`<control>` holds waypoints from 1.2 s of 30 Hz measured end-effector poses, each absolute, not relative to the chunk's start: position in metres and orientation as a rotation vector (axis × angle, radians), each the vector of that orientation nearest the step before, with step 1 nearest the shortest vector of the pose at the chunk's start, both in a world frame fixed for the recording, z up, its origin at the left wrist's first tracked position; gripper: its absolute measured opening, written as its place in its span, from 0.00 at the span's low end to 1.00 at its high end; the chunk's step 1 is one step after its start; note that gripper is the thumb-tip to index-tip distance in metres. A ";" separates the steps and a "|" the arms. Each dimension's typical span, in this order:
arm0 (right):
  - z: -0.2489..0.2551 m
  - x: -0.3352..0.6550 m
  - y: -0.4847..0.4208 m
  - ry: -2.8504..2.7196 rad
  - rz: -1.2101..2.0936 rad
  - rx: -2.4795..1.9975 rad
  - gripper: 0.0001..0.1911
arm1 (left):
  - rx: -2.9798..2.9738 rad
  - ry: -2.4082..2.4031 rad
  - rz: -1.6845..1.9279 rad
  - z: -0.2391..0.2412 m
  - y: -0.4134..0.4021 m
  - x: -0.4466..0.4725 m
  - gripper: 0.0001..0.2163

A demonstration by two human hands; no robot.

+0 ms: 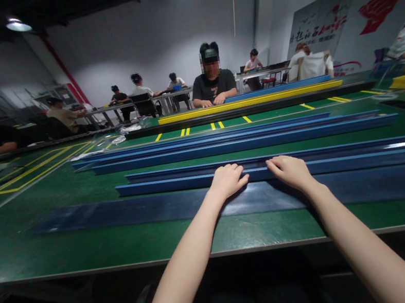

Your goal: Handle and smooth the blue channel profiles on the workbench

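A green table (86, 250) fills the foreground. On its near side lies a flat dark-blue strip (96, 215), glossy, with a pale sheen between the forearms. Just beyond the strip sits the channel (169, 184): long, straight, blue, its two raised walls lighter along the edges and its inside darker, running out of view at right. The left hand (227, 179) and right hand (288, 167) grasp its near wall, slightly apart, fingers curled over; how firmly, one cannot tell.
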State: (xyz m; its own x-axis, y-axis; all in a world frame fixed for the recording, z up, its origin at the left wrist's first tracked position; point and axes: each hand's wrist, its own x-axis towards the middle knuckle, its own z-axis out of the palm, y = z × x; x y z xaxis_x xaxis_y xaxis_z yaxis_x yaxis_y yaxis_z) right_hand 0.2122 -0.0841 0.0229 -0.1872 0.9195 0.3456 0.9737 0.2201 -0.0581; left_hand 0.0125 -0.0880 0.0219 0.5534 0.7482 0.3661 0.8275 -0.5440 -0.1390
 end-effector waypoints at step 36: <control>0.024 0.212 -0.085 -2.195 -0.247 -1.760 0.23 | -2.522 -1.331 -0.376 0.022 -0.088 0.013 0.14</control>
